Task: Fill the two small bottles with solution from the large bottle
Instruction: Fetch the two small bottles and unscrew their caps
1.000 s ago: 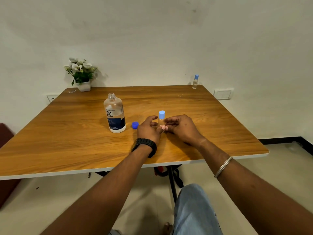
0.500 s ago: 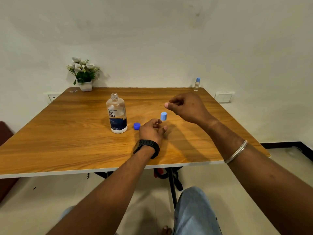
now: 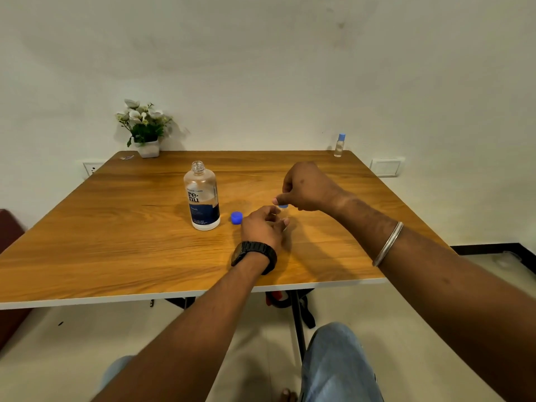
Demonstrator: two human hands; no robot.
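My left hand (image 3: 265, 224) grips the upright small bottle (image 3: 284, 220) — my right hand (image 3: 304, 188) pinches its cap (image 3: 283, 205) directly above.

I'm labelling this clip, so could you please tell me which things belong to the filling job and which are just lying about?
Job: large bottle, its blue cap, near small bottle gripped by both hands, far small bottle.
Lying about: flower pot, wall socket.

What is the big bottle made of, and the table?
The big bottle looks like clear, glossy plastic: you can see through its upper part, and it has a threaded neck; it might be glass. The table looks like wood or a wood-look laminate, smooth with grain lines and a pale edge strip.
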